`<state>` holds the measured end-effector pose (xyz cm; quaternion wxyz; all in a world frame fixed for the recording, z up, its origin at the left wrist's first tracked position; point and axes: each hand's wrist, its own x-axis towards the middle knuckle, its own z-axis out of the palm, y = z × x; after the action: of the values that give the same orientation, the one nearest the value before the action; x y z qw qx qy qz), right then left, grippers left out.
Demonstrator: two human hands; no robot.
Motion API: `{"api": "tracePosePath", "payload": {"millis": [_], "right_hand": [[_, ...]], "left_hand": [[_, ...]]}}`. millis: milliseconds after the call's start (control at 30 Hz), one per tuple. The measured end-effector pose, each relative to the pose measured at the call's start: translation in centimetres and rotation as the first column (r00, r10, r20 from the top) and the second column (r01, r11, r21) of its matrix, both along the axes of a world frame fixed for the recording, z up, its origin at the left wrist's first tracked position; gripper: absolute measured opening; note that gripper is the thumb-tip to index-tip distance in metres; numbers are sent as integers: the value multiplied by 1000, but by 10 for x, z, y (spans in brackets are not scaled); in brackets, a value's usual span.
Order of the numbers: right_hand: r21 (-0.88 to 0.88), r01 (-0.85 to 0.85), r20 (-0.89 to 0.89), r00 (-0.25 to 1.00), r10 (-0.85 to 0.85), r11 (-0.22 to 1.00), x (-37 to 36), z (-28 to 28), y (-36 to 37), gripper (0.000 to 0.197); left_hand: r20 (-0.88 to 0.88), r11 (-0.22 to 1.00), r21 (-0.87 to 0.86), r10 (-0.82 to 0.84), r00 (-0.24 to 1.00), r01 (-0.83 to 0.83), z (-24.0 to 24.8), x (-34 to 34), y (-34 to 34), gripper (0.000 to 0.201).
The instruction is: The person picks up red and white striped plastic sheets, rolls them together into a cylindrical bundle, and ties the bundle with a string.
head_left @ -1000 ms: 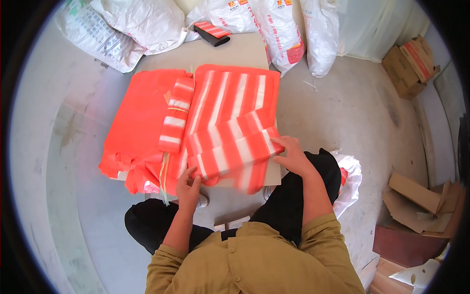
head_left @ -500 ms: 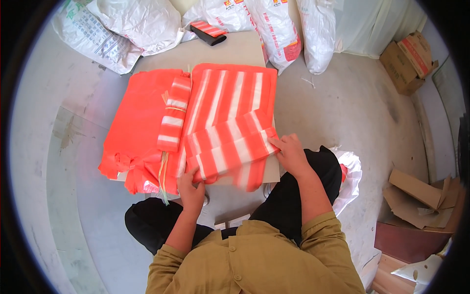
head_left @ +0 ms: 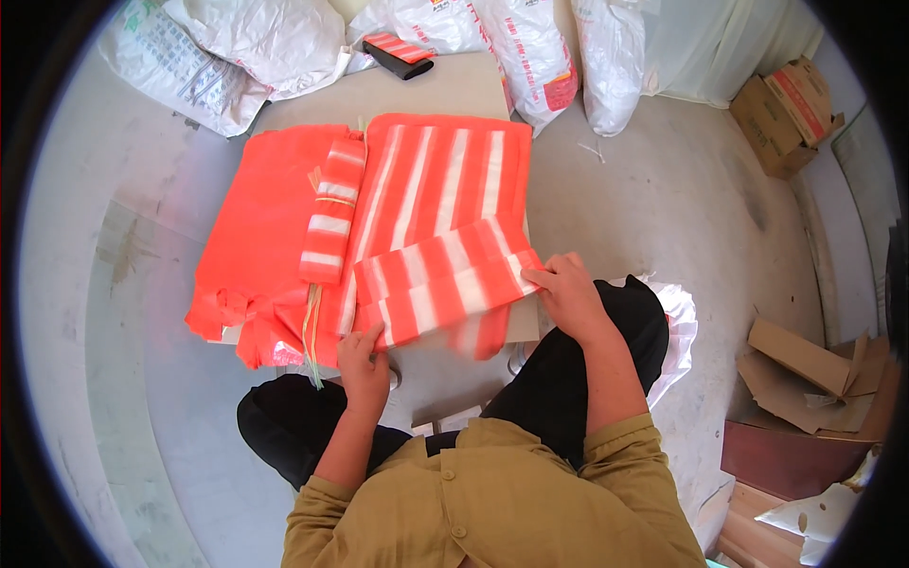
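Note:
A red-and-white striped sheet, seemingly a plastic bag (head_left: 431,284), is partly folded over at its near end. My left hand (head_left: 363,362) pinches its near left corner between thumb and fingers. At its right corner, my right hand (head_left: 571,292) grips the edge the same way. Beneath it lies a flat stack of striped bags (head_left: 456,175), whose near edge hangs over the table front. To the left is a pile of plain red bags (head_left: 275,204), with a rolled striped bundle (head_left: 331,210) tied by a band on its right edge. Thin yellowish ties (head_left: 311,327) hang below the bundle.
The pale table (head_left: 464,85) stands before my knees. A small striped-and-black roll (head_left: 399,55) lies at its far edge. Stuffed white sacks (head_left: 265,47) line the back. Cardboard boxes stand at far right (head_left: 784,118) and near right (head_left: 805,374). A white bag (head_left: 677,331) is beside my right knee.
The folded striped bag is still held at both corners. My right hand has shifted slightly right with its corner, and the held edge looks a little tauter. The whole view has moved slightly.

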<state>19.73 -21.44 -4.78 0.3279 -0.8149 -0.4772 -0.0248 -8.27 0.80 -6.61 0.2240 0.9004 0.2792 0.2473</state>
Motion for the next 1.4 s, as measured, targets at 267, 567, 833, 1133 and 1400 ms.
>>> {"api": "tracePosePath", "payload": {"millis": [267, 567, 833, 1133, 1400], "right_hand": [[30, -35, -101, 994, 38, 999, -1, 12, -9, 25], [88, -37, -654, 751, 86, 995, 8, 7, -5, 14], [71, 190, -738, 671, -77, 979, 15, -6, 28, 23], [43, 279, -643, 743, -187, 959, 20, -25, 49, 47], [63, 147, -602, 794, -80, 987, 20, -25, 49, 55]], "left_hand": [[24, 997, 26, -78, 997, 77, 10, -13, 4, 36], [283, 789, -558, -111, 953, 258, 17, -14, 27, 20], [142, 708, -703, 51, 989, 64, 24, 16, 46, 14], [41, 854, -508, 158, 987, -116, 3, 46, 69, 22], [75, 824, -541, 245, 967, -167, -1, 51, 55, 39]]}}
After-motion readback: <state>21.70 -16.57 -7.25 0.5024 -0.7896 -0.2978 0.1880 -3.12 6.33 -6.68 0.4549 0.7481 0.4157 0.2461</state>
